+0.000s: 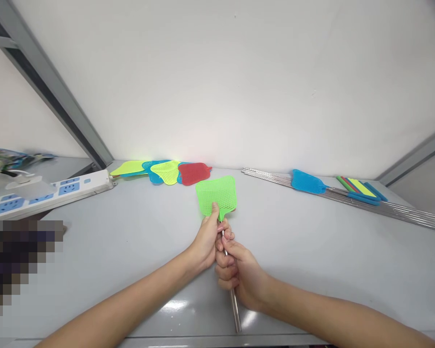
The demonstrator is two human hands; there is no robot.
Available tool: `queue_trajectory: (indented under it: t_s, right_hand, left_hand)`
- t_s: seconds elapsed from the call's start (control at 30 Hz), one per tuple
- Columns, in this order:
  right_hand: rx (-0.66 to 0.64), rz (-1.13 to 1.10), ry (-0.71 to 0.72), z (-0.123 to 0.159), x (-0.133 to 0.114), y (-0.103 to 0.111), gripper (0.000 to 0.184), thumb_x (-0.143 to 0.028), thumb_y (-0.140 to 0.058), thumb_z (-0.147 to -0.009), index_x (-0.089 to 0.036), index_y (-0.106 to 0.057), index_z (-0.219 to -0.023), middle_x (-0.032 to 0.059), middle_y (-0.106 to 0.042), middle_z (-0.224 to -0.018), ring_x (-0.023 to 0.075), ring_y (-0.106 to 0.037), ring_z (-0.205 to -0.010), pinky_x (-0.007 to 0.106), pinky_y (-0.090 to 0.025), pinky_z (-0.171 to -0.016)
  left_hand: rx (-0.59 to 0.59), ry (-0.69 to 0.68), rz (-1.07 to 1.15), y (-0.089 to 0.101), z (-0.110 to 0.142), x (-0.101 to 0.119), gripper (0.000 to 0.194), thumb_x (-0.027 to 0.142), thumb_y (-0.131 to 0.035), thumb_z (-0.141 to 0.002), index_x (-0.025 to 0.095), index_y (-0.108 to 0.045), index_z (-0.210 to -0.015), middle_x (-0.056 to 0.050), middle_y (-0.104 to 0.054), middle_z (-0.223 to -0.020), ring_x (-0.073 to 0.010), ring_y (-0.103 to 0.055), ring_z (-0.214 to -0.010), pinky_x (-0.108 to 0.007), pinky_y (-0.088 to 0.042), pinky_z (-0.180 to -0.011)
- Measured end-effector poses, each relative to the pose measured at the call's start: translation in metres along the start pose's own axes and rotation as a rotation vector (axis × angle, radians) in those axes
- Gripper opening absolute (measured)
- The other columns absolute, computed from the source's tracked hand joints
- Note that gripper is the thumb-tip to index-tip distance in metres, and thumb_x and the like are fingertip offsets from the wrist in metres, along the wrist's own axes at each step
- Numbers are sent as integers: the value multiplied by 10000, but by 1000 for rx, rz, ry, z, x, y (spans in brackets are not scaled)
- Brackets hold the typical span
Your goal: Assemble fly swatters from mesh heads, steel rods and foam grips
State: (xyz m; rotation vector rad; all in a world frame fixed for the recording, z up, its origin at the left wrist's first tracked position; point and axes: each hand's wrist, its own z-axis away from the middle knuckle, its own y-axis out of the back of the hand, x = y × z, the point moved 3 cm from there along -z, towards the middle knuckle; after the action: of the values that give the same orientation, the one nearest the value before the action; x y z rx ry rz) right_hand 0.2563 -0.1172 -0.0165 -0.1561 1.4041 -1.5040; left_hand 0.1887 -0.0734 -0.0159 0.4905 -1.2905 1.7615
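Note:
A green plastic fly swatter head [217, 195] stands out above my hands, its mesh facing up and tilted over the grey tabletop [137, 251]. Its steel handle [233, 302] runs down toward me and past the table's front edge. My left hand [205, 239] grips the neck, with the thumb pressed against the base of the mesh. Just below, my right hand [239, 273] wraps around the steel handle, its knuckles touching my left hand. The two hands hide the joint between head and handle.
Along the back lie overlapping swatter heads in yellow-green [166, 171], blue [154, 166] and red [194, 173]. To the right are steel rods [348, 197], a blue swatter head [308, 182] and coloured strips [358, 189]. A white power strip [54, 193] lies at left.

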Motion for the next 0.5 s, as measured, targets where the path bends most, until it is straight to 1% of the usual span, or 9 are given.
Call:
queue_trajectory:
  t_s: [0.07, 0.17, 0.23, 0.3, 0.37, 0.43, 0.5]
  right_hand:
    - [-20, -15, -8, 0, 0, 1, 267, -433, -460, -777, -183, -379, -729, -74, -205, -534, 27, -125, -402, 155, -80, -366]
    - [-34, -22, -16, 0, 1, 4, 266, -442, -459, -777, -184, -396, -755, -67, -249, -546, 33, -188, -418, 160, -145, -381]
    - [-24, -15, -6, 0, 1, 4, 273, -453, -462, -772, -188, -399, -763, -67, -268, -543, 35, -207, -421, 165, -172, -389]
    - [3, -11, 11, 1, 1, 5, 279, -456, -475, -763, -189, -395, -755, -73, -262, -530, 32, -185, -410, 161, -154, -379]
    - [36, -9, 22, 2, 1, 5, 279, -446, -494, -754, -188, -387, -737, -81, -235, -515, 27, -141, -397, 155, -106, -361]
    - [65, -2, 22, 3, 0, 5, 284, -444, -503, -747, -190, -379, -720, -86, -211, -502, 25, -103, -389, 152, -66, -350]
    - [79, 12, 6, 4, -1, 5, 289, -454, -503, -742, -196, -376, -716, -92, -197, -487, 25, -80, -381, 150, -43, -343]
  left_hand:
    - [-21, -6, -32, 2, -1, 0, 553, 652, -373, -687, 171, -278, -431, 23, -368, -364, -60, -373, -358, -163, -259, -359]
    - [-36, -17, -114, 3, 0, 3, 539, 637, -377, -698, 163, -320, -448, 9, -411, -392, -63, -379, -360, -161, -211, -333]
    - [-30, -25, -159, 2, 2, 4, 530, 626, -379, -706, 159, -344, -457, -2, -438, -412, -65, -393, -365, -162, -224, -335]
    - [-18, -56, -158, 1, 4, 4, 498, 600, -399, -715, 151, -412, -499, 0, -457, -444, -71, -421, -394, -163, -276, -362]
    - [2, -116, -140, -1, 6, 3, 445, 563, -427, -725, 143, -496, -599, 7, -474, -493, -76, -450, -439, -164, -321, -401]
    - [20, -173, -146, -2, 7, 2, 409, 534, -443, -733, 140, -534, -677, 11, -488, -529, -73, -452, -459, -164, -344, -431]
    - [22, -194, -165, -2, 8, 0, 405, 525, -437, -742, 138, -540, -681, 7, -498, -536, -77, -463, -479, -170, -370, -472]
